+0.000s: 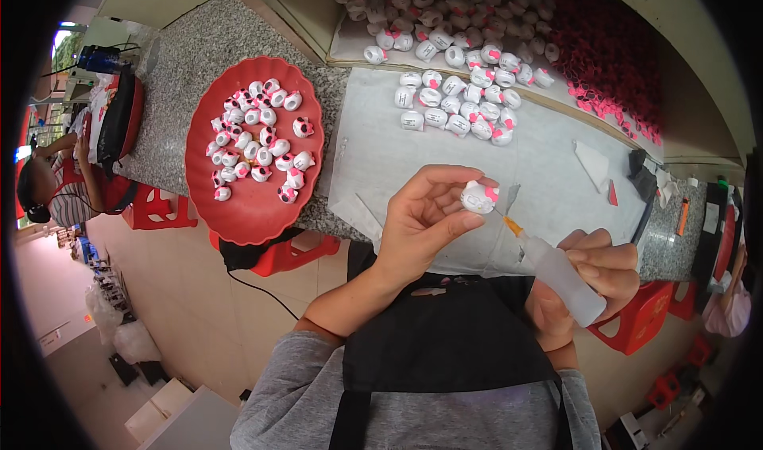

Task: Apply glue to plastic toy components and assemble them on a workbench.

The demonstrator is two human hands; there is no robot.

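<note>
My left hand point(423, 220) pinches a small white cat-shaped head point(475, 199) with a pink bow on one side, between thumb and fingertips. My right hand point(598, 269) is wrapped round a translucent squeeze bottle point(561, 281), tilted so that its orange-based needle tip points at the head. The needle's end is close by the bow; whether it touches I cannot tell. Beyond my hands, several white heads point(451, 104) lie in loose rows on a white sheet point(381, 156), some showing pink bows.
To the left, a red scalloped tray point(204, 200) holds many white heads with pink and black parts. Under the shelf at the back lie a heap of white heads point(445, 1) and a pile of pink pieces point(608, 77). Red stools point(640, 319) stand below the granite counter point(171, 77). Another person point(67, 176) sits far left.
</note>
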